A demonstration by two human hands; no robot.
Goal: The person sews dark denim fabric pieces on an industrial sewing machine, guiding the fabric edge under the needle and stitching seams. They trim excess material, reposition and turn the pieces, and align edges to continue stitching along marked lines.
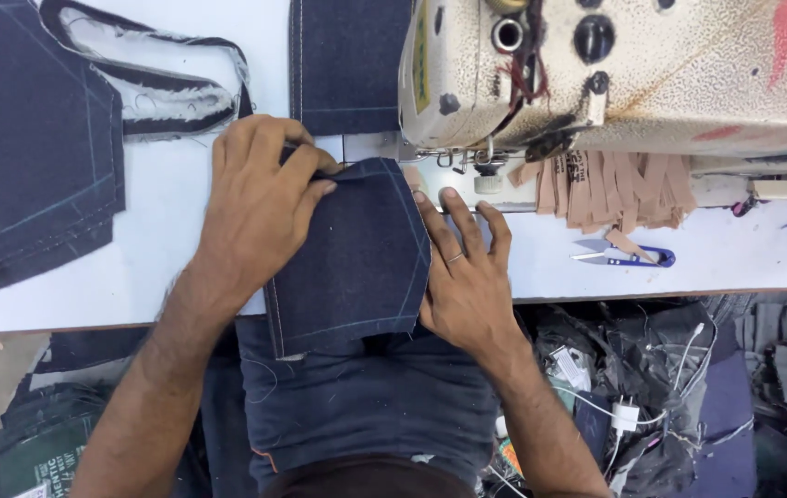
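Nearest: dark blue denim piece, flat on the near edge of the white sewing table, bottom end hanging over the edge. Long side running from near edge toward the sewing machine; top end pointing at the needle. Left hand pinching the folded top-left corner, fingers bent tight. Right hand open and flat, pressing the cloth's right side, fingertips close to the needle. Could go wrong: fingers poked if pushed too far; fold slipping loose, so a crooked line. Farther right: tan labels, blue snips. Far left corner: more denim.
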